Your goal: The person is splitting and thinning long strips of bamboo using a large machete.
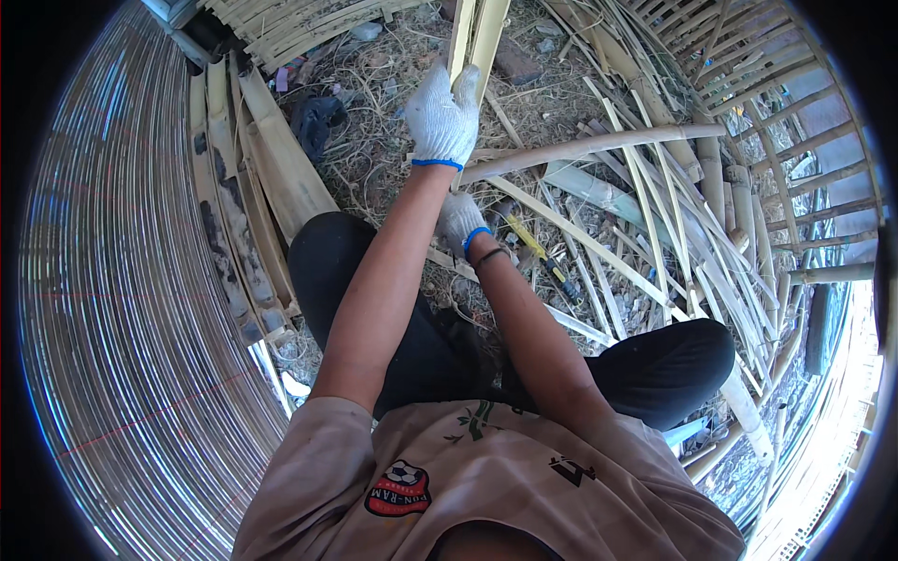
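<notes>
Our white-gloved left grip [441, 118] clasps long, pale, split bamboo [487, 45] pointing away from us; our white-gloved right grip [460, 223] sits nearer us, its hold hidden.

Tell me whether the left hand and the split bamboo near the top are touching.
Touching. The head view shows the gloved left hand gripping the split bamboo, with its thumb lying against the pale pieces.
</notes>
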Action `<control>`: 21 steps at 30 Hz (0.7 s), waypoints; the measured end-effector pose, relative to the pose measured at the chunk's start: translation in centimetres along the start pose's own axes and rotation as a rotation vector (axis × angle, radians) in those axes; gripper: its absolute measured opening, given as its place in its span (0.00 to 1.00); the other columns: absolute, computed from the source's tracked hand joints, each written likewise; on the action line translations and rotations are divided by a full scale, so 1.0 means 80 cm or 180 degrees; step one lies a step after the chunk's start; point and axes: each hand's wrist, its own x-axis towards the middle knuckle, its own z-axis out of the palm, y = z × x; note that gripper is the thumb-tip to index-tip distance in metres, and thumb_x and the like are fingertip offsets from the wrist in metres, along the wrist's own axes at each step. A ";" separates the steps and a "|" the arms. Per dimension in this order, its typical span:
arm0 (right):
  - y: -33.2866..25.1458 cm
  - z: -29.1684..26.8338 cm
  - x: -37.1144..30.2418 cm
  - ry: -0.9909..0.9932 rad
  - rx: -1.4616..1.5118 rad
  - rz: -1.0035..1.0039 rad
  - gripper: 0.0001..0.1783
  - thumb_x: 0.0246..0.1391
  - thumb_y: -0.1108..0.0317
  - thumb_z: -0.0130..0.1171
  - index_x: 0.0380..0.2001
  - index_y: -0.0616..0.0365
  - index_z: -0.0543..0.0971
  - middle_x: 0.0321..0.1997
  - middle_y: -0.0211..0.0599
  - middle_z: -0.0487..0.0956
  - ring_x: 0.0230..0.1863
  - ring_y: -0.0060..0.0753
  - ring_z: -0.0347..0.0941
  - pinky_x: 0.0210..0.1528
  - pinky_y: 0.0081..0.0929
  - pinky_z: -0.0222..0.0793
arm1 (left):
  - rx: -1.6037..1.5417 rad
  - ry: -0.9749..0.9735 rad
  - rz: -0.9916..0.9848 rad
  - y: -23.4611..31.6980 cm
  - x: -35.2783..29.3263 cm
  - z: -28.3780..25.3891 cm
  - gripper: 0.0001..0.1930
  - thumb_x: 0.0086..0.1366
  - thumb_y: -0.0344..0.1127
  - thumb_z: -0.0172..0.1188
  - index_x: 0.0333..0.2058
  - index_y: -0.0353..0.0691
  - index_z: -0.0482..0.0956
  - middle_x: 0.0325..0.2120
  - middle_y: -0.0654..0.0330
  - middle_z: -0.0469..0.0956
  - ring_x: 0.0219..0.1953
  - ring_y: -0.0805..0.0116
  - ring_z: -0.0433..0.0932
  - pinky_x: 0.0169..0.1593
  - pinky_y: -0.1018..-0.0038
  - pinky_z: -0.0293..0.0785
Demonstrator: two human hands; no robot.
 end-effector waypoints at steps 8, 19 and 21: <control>-0.014 -0.028 0.011 -0.0589 0.3745 0.2178 0.27 0.63 0.46 0.48 0.36 0.65 0.75 0.23 0.41 0.74 0.15 0.32 0.70 0.14 0.34 0.63 | 0.0255 -0.0121 -0.0038 -0.034 0.000 -0.020 0.16 0.64 0.43 0.60 0.42 0.37 0.79 0.30 0.45 0.80 0.34 0.44 0.80 0.38 0.57 0.75; 0.063 -0.057 -0.011 -0.0110 -0.0812 0.0566 0.17 0.61 0.63 0.45 0.38 0.58 0.82 0.37 0.52 0.83 0.40 0.54 0.80 0.40 0.48 0.76 | -0.0132 -0.0211 0.0193 -0.001 -0.011 0.026 0.10 0.64 0.36 0.59 0.40 0.37 0.77 0.29 0.45 0.79 0.33 0.44 0.79 0.37 0.59 0.74; 0.069 -0.080 -0.028 -0.0366 -0.1095 0.0844 0.20 0.62 0.59 0.44 0.37 0.58 0.83 0.40 0.55 0.82 0.45 0.53 0.79 0.48 0.43 0.75 | -0.0060 -0.0294 0.0081 0.001 -0.007 0.033 0.09 0.65 0.38 0.59 0.39 0.39 0.77 0.27 0.47 0.79 0.31 0.46 0.80 0.36 0.60 0.75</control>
